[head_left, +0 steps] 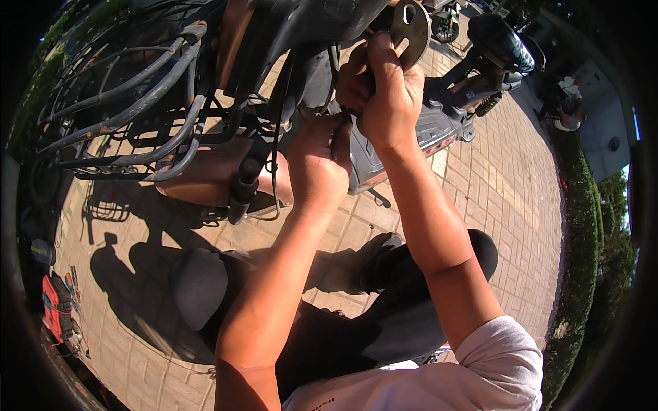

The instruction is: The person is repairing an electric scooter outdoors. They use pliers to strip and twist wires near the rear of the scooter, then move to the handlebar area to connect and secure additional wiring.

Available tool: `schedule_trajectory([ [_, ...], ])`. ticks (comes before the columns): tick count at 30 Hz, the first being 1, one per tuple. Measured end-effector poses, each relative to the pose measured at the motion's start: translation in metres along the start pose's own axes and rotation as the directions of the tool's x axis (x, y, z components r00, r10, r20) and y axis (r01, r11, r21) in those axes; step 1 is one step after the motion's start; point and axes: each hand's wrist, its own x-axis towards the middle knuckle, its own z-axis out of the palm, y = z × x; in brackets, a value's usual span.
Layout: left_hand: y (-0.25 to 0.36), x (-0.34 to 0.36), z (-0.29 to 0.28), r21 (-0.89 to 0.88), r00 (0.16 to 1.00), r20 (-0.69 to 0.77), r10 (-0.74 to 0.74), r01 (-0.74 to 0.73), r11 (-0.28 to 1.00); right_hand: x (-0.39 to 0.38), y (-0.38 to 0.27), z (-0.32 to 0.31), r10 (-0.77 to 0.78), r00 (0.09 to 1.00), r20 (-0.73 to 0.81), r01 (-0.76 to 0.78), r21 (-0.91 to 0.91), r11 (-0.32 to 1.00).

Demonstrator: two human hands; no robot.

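Note:
Near the top centre, my right hand grips a flat, rounded metal plate with an oblong slot, thumb pressed on its face. Just below and left, my left hand is closed among the dark parts of a scooter, fingertips out of sight. Beside it hang black cables, next to the front fork and a pink-copper mudguard. The scooter's black body panel rises above both hands, and its grey footboard runs back to the right.
A tubular basket juts out at upper left. A red-and-black tool case with tools lies on the paving at left. My bent knees are below. Behind are another two-wheeler, someone crouched at right and a hedge.

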Motion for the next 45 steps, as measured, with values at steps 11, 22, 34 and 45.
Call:
schedule_trajectory([
  [11,0.001,0.002,-0.005,-0.086,0.991,0.091,-0.101,0.108,0.99,0.01,-0.006,-0.005,0.104,0.993,0.056,-0.113,0.184,0.976],
  [22,-0.008,0.017,-0.016,-0.288,0.876,0.314,-0.366,0.455,0.843,-0.001,-0.012,-0.014,0.042,0.995,0.096,-0.058,0.168,0.984],
  [34,0.006,0.009,-0.012,-0.139,0.958,0.157,-0.24,0.262,0.955,-0.002,-0.001,-0.008,0.024,0.994,0.108,-0.044,0.193,0.98],
  [45,0.002,0.009,-0.006,-0.133,0.988,0.088,-0.125,0.136,0.982,-0.001,-0.002,-0.008,0.036,0.994,0.108,-0.052,0.151,0.987],
])
